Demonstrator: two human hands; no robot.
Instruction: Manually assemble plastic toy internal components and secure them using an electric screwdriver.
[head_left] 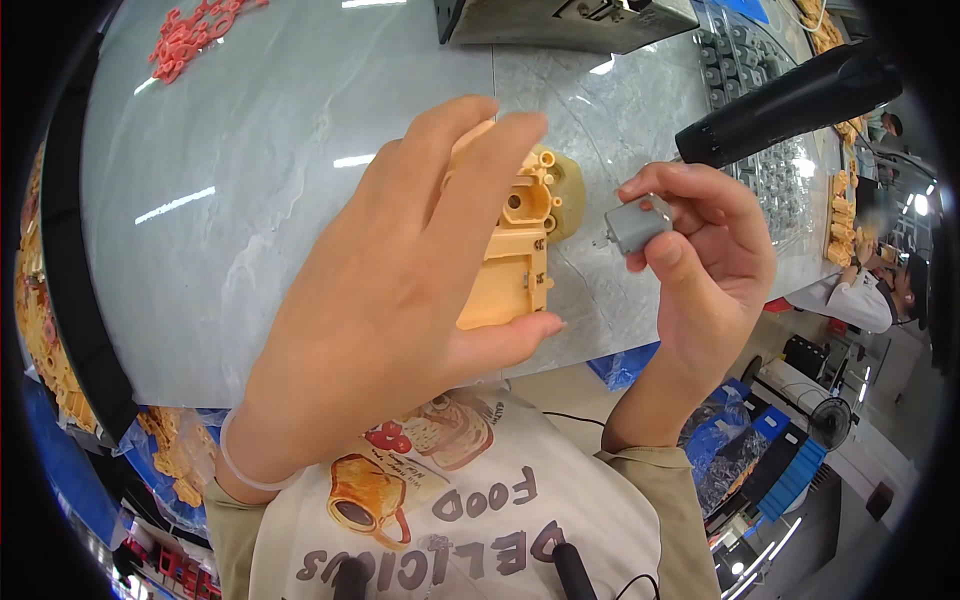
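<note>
1. Housing (505, 280) of pale-orange plastic sat over the worktop (240, 120), gripped in the left hand (375, 270), its fingers (488, 175) and thumb curled round opposite edges.
2. Right hand (720, 255) pinched a small grey motor (638, 224) between thumb and fingers, shaft facing the housing, the two well apart.
3. A yellowish pad (569, 200) showed past the housing's right edge.
4. Beyond the right hand jutted a black cylinder (790, 105).
5. Red parts (195, 40) lay far left.

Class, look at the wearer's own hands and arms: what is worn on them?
Both the left hand and right hand are ungloved. A thin, pale bracelet circles the left wrist; the right wrist shows none. Khaki sleeves leave the forearms bare.
</note>
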